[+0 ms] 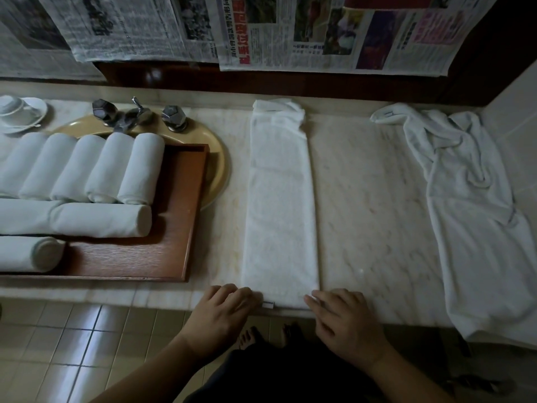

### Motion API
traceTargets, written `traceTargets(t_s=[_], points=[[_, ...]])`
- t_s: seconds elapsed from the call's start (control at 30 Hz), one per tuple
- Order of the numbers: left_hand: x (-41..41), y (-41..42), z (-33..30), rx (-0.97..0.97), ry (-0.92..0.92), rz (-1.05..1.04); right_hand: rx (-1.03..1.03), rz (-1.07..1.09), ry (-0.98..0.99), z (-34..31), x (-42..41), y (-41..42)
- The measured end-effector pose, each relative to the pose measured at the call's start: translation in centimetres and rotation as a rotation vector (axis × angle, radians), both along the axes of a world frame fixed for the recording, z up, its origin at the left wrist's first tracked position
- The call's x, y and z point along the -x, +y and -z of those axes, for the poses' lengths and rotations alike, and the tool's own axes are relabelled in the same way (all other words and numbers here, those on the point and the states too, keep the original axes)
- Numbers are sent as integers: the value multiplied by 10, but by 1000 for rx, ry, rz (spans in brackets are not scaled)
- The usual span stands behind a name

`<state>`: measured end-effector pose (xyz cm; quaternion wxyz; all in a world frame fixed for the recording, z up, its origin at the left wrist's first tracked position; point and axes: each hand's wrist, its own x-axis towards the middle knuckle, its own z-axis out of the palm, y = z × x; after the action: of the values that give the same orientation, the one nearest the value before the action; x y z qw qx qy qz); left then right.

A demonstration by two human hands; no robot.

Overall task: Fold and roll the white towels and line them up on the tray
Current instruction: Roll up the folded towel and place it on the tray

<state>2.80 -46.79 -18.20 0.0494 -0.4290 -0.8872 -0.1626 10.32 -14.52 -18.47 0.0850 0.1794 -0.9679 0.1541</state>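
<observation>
- Both hands at the near counter edge: left hand and right hand, fingers curled loosely onto the two near corners of the folded towel; whether I'm pinching cloth or only pressing it, cannot tell.
- Folded towel is a long narrow strip lying flat on the marble counter, running away from me, far end bunched. Folding looks done, rolling not started.
- Wooden tray sits to my left, over the sink basin.
- Rolled towels on tray: five side by side in the back row, at least two more lying crosswise in front; left part is cut off.
- Crumpled towel on the counter's right end, well apart, untouched.
- My estimate: most is done; this roll plus that last towel remain, with bare tray space at the right.
</observation>
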Motion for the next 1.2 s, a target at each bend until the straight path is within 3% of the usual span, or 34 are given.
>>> traceTargets(t_s=[0.17,0.37,0.57,0.67,0.73,0.83,0.9,1.2], points=[[-2,2,6,-27,-42,-106,-35,-38,55,-1,9,2],[6,23,-5,-137,-190,-336,292,279,-235,-17,26,-16],[19,41,-13,-130,-242,-534,392,478,-347,-16,46,-24],[27,46,-15,-109,-202,-524,417,531,-398,-19,52,-26],[30,47,-15,-87,-171,-468,332,485,-330,-25,55,-27],[32,45,-19,19,-40,-225,4,131,-130,-30,55,-30],[33,43,-21,52,15,-121,-99,-23,-97,-27,53,-31],[29,31,-9,-3,-17,-29,-55,40,1,-12,45,-32]])
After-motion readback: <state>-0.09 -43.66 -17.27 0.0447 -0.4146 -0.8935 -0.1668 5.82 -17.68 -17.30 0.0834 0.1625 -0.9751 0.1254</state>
